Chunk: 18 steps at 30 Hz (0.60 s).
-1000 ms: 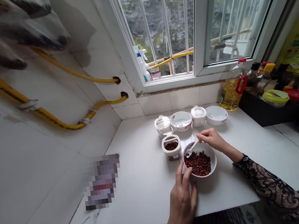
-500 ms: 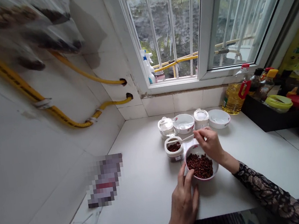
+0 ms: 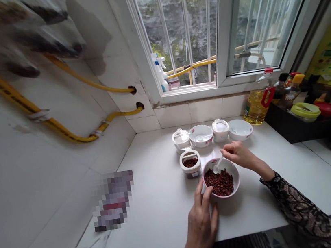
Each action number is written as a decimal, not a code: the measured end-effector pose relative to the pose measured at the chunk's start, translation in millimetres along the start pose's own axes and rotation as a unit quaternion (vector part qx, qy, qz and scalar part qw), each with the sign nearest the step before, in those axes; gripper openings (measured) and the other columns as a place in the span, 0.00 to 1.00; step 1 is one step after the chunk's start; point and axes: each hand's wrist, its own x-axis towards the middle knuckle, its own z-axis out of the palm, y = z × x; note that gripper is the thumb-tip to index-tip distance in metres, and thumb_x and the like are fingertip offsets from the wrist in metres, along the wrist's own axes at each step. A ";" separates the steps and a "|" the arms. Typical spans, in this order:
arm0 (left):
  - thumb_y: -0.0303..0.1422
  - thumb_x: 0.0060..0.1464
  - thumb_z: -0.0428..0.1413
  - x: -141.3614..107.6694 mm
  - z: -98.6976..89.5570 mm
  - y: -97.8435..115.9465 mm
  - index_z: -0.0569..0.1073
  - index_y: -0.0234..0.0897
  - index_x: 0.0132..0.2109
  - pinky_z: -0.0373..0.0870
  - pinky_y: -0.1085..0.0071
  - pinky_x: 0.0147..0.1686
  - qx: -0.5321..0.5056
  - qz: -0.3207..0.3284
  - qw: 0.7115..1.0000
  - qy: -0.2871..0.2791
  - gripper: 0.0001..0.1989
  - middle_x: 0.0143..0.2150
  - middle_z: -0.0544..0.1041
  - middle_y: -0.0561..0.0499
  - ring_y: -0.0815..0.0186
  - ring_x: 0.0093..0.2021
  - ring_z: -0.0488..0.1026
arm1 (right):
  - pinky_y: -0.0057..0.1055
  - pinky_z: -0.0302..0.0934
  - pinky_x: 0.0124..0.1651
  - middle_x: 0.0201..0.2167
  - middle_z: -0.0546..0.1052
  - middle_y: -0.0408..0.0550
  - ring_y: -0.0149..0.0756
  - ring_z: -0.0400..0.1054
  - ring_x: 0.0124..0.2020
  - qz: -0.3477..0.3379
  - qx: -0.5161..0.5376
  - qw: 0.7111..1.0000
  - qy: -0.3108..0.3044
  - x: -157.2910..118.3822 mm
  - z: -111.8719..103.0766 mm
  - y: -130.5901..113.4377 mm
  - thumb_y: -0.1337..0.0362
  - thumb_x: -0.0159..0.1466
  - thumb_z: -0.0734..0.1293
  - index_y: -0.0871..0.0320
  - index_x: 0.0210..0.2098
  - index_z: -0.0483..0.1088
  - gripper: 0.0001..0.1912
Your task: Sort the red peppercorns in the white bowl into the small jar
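The counter (image 3: pixel 166 218) runs under the window (image 3: pixel 186 34). Front and centre: near bowl (image 3: pixel 224 195), peppercorns (image 3: pixel 219 182) in it, spoon (image 3: pixel 218 165) in the bowl above them. Just left of it, open jar (image 3: pixel 191 171), more peppercorns inside. Behind both, one row along the back wall, left to right: small jar (image 3: pixel 181 140), bowl (image 3: pixel 201 140), second jar (image 3: pixel 221 129), second bowl (image 3: pixel 241 134). Farther right, oil bottle (image 3: pixel 257 107) beside a box (image 3: pixel 286 133) holding bottles. Gas hoses (image 3: pixel 10 94) run along the wall (image 3: pixel 52 176) left of the counter.

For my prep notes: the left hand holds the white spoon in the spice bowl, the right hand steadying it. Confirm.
No: the head view shows the right hand holding the white spoon in the spice bowl, the left hand steadying it.
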 end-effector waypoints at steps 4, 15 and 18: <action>0.22 0.59 0.46 0.0 0.5 -0.4 0.60 0.40 0.61 0.76 0.64 0.50 -0.004 0.002 1.000 -0.002 0.23 0.67 0.60 0.37 0.56 0.61 0.69 | 0.28 0.41 0.24 0.13 0.51 0.37 0.25 0.43 0.19 0.013 0.009 0.999 -0.048 -2.7 9.6 -0.7 0.57 0.62 0.58 0.56 0.15 0.49 0.22; 0.21 0.60 0.46 0.0 -0.1 0.0 0.60 0.39 0.61 0.75 0.65 0.52 -0.002 0.007 1.000 0.002 0.23 0.67 0.59 0.37 0.56 0.63 0.67 | 0.26 0.41 0.20 0.14 0.53 0.38 0.25 0.46 0.18 0.095 0.104 0.990 -0.020 -0.1 0.4 3.4 0.53 0.60 0.59 0.57 0.14 0.57 0.21; 0.22 0.60 0.46 -0.1 0.0 0.1 0.60 0.39 0.61 0.75 0.64 0.51 -0.002 0.006 1.000 0.002 0.23 0.67 0.59 0.37 0.56 0.62 0.68 | 0.26 0.41 0.21 0.14 0.53 0.38 0.25 0.46 0.18 0.097 0.103 0.990 -0.019 -0.3 1.2 3.2 0.53 0.60 0.59 0.57 0.14 0.56 0.22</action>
